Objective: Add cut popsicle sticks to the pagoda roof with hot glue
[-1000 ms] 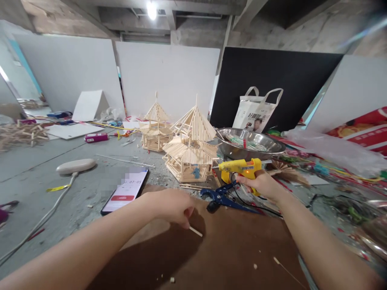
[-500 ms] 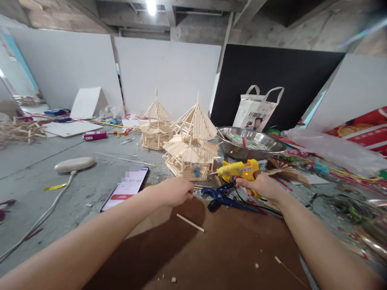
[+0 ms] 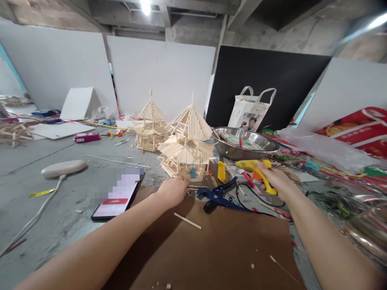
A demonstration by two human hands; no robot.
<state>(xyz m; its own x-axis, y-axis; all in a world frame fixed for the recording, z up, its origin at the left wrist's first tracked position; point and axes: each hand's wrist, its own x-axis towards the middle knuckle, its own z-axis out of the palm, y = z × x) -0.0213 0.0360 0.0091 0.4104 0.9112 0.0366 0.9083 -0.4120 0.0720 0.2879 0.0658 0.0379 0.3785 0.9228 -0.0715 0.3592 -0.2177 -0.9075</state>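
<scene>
My right hand is wrapped round the handle of a yellow hot glue gun, its nozzle pointing left. Blue-handled cutters lie open on the brown board, between my hands. With fingers curled, my left hand is at the front base of a pavilion model made of wooden sticks. Its fingertips are mostly hidden, so I cannot make out what they grip. A single wooden stick lies on the board, just in front of that hand.
A second stick pavilion stands behind on the left. To the right is a steel bowl with sticks, before a white bag. A phone and a white cabled device lie left. Cords and scraps clutter the right.
The glue gun has moved right, away from the pavilion, in my right hand. My left hand has come up against the pavilion's base. The view has shifted slightly.
</scene>
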